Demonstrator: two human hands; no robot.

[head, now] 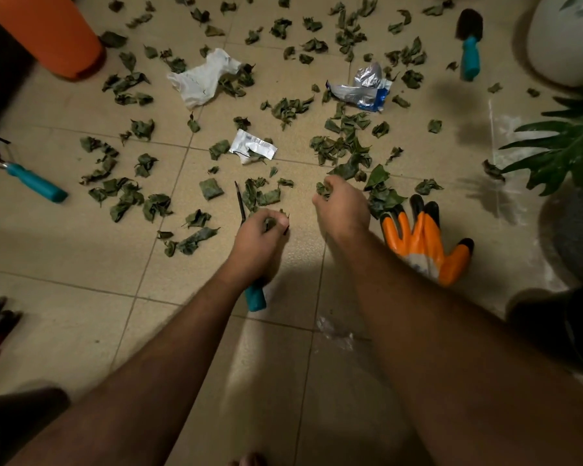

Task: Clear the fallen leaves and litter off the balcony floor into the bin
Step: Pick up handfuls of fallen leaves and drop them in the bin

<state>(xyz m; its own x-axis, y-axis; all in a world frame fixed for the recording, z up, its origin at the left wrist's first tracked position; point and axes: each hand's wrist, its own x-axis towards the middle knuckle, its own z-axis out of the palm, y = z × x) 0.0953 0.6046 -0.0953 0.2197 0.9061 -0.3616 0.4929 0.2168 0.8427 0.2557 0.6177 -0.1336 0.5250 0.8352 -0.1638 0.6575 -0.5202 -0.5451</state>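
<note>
Both hands reach down to the tiled floor. The left hand curls its fingers round a few leaves, a teal-handled tool lying under it (whether it grips that too, I cannot tell). The right hand pinches a leaf clump at its fingertips. Loose leaves and three wrappers litter the floor; the orange bin stands far left, a glove just right.
</note>
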